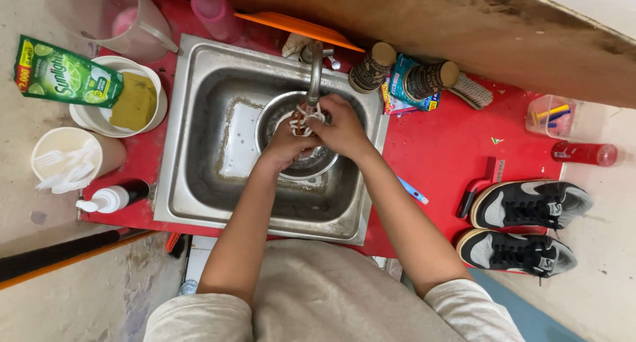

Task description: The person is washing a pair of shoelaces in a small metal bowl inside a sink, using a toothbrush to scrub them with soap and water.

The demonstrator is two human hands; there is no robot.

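Both hands, left hand (pixel 286 145) and right hand (pixel 342 127), are closed around tangled white shoelaces (pixel 306 117) under the steel tap (pixel 314 67), over a round metal bowl (pixel 268 120): washing seems underway, rinsing likely unfinished.

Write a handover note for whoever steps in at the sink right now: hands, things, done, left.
Left hand and right hand: both closed on a bunch of white shoelaces under the faucet, over a metal bowl in the sink.
Pair of black-and-grey sneakers sits unlaced on the red counter, right of the sink.
Done: laces out, in hand.
Left: whether water runs, cannot tell.
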